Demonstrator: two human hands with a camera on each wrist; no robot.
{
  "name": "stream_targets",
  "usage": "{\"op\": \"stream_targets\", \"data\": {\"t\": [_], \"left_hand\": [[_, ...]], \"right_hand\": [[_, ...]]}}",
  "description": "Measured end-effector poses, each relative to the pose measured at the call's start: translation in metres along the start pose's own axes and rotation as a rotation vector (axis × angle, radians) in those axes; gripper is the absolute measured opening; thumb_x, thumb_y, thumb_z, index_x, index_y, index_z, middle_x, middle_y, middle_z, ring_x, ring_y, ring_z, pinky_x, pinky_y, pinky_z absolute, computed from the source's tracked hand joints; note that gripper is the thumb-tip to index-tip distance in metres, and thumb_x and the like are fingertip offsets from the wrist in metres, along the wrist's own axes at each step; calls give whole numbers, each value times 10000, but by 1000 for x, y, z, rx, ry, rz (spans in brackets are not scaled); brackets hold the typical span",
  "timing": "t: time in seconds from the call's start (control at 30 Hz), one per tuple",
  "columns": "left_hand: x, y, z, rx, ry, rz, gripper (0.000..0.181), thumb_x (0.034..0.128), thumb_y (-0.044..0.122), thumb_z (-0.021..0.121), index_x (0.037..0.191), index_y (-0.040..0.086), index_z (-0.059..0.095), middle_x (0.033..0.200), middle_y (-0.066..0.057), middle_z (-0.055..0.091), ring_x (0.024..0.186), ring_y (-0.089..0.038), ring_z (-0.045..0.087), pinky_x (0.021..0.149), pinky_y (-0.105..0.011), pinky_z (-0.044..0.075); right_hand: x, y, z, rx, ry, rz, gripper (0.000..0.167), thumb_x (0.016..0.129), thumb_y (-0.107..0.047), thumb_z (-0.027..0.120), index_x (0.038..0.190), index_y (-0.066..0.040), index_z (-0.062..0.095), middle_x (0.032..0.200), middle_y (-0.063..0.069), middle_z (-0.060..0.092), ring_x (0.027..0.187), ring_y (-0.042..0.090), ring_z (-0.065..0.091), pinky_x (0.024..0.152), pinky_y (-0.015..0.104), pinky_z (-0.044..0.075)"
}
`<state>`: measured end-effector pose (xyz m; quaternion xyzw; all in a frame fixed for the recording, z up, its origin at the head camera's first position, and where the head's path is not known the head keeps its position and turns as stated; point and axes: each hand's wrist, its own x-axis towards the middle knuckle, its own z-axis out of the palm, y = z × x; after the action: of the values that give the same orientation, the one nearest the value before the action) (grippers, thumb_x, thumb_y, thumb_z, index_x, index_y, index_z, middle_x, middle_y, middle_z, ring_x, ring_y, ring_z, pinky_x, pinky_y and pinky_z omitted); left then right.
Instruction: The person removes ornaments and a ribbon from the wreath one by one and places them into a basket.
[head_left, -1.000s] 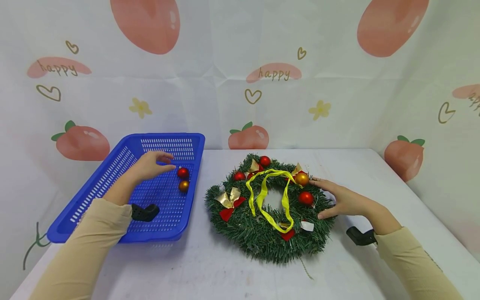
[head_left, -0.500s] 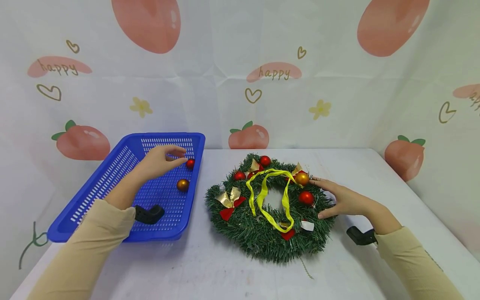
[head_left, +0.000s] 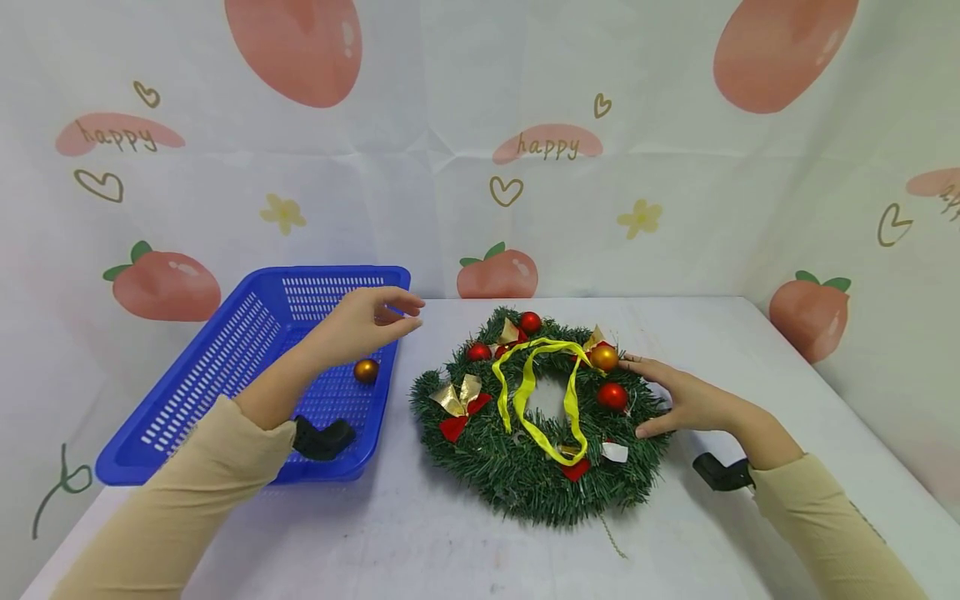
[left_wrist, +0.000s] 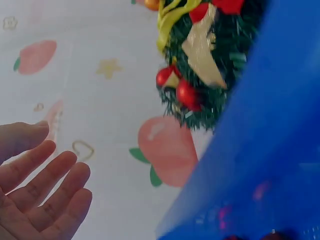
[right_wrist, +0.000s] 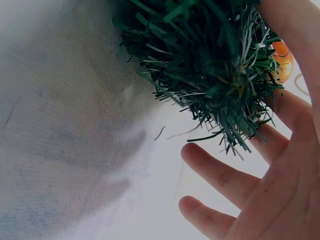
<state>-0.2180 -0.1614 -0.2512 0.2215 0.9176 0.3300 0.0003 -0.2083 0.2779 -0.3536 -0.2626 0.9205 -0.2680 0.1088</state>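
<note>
Both hands point(head_left: 358, 327) point(head_left: 693, 402), whole wreath point(head_left: 517, 477), head view only

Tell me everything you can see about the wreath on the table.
The wreath is a bristly dark-green ring, apparently plastic tinsel, lying flat on the white table, right of the blue basket. Its outline is uneven. It bears shiny red balls, an orange-gold ball, gold-and-red bows and a small white tag. A yellow ribbon loops loosely over its open centre, and a thin strand trails from its near edge. The right hand touches its right side.
</note>
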Motion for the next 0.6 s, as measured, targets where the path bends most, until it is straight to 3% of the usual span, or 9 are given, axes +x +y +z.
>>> {"op": "stream_targets", "data": {"t": [0.37, 0.6], "left_hand": [[16, 17, 23, -35, -63, 70, 313, 906, 166, 600, 1188, 30, 614, 1165, -162, 645, 1012, -302, 650, 879, -410, 529], [32, 16, 40, -37, -82, 104, 297, 895, 154, 612, 1155, 13, 624, 1129, -167, 652, 965, -290, 661, 884, -391, 530]], "right_hand": [[-1, 0, 0, -12, 1, 3, 957, 709, -413, 778, 1443, -29, 300, 1485, 297, 242, 1327, 519, 264, 984, 682, 304], [1, 1, 1, -13, 4, -9, 953, 712, -405, 777, 1436, -7, 301, 1485, 297, 242, 1329, 516, 261, 991, 683, 294]]}}
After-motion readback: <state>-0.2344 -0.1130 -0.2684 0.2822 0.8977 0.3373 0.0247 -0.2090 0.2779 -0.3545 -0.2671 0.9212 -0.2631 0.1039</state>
